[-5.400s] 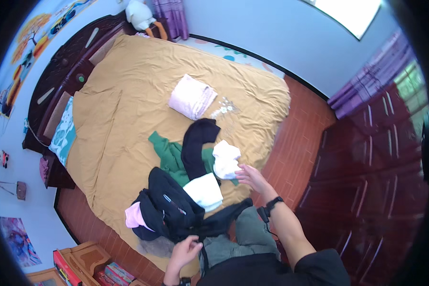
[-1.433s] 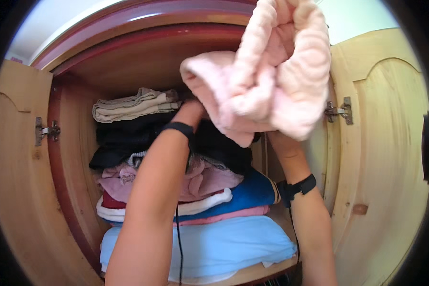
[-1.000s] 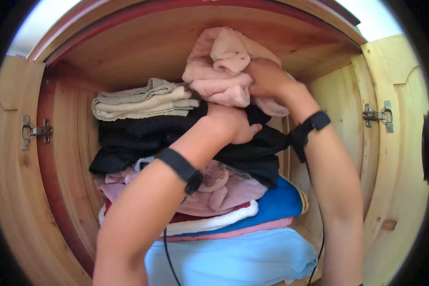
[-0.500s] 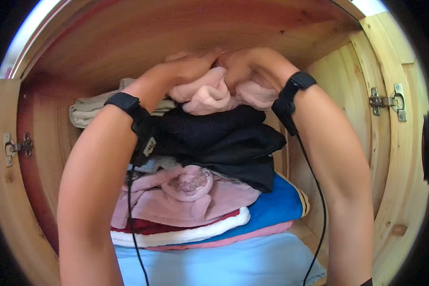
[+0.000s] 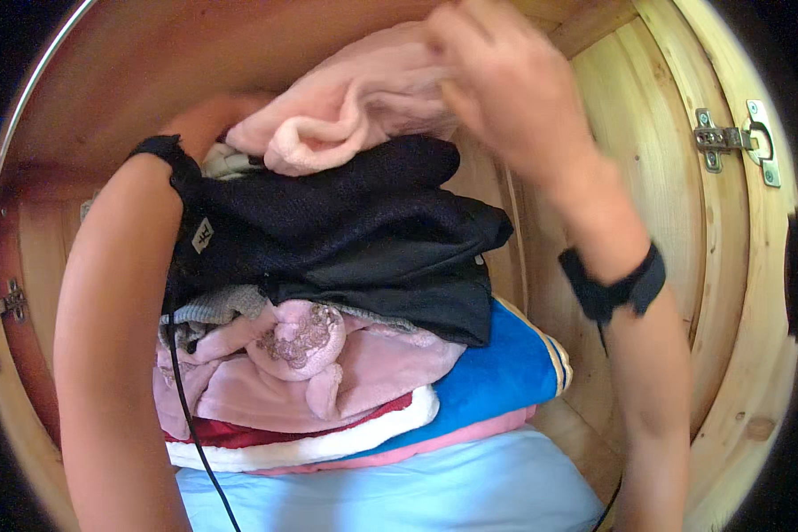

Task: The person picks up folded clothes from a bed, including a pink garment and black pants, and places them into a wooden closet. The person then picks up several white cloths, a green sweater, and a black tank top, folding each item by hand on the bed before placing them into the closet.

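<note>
A soft light-pink fleecy garment [image 5: 355, 97] lies loosely folded on top of the stack of clothes in the wooden cupboard. My left hand [image 5: 226, 113] reaches behind its left end, with the fingers hidden. Beside its upper right end is my right hand [image 5: 510, 84], the fingers bent and smeared by motion; whether they grip the cloth cannot be made out. Directly below the pink garment are folded black clothes [image 5: 346, 213], their upper layer knitted. A strip of pale folded cloth [image 5: 230, 162] shows near my left wrist.
Lower in the stack are a dusty-pink plush garment [image 5: 390, 363], a red piece with white trim [image 5: 381, 426], a blue fleece [image 5: 479, 377] and light-blue bedding [image 5: 399, 488]. Cupboard walls enclose it, with metal hinges [image 5: 718, 139] at the right. Black straps and cables run along my forearms.
My right hand has moved up and right, out from behind the pink garment. My left hand has shifted left and the pink garment now spreads higher and more open.
</note>
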Demonstrator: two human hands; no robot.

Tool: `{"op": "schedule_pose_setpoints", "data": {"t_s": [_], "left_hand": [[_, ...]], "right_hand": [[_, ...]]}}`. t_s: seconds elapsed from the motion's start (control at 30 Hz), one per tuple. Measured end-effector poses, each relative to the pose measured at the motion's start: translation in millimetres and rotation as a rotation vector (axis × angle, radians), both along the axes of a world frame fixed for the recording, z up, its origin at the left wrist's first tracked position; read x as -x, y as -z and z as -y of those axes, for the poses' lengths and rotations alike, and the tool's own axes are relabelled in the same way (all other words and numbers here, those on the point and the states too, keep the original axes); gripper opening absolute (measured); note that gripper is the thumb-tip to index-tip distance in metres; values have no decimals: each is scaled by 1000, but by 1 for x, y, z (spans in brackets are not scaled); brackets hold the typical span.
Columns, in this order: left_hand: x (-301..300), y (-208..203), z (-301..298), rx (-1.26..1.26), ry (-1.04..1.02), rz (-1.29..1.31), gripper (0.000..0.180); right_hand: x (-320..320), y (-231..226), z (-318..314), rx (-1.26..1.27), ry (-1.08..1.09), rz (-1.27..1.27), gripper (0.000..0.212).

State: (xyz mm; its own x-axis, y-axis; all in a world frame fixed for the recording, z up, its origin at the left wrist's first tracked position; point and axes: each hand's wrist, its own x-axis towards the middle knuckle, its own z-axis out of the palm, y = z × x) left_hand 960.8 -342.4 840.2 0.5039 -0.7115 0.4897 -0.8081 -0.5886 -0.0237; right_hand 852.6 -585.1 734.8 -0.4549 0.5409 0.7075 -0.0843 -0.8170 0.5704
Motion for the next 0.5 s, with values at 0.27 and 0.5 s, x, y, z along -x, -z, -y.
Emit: {"op": "schedule_pose_setpoints", "data": {"t_s": [0.27, 0.5], "left_hand": [[-24, -24, 6, 370, 250, -371, 52], [19, -9, 18, -207, -121, -200, 48]], "right_hand": [[-96, -28, -8, 227, -91, -386, 20], [-79, -47, -32, 59, 232, -1115, 34]]}}
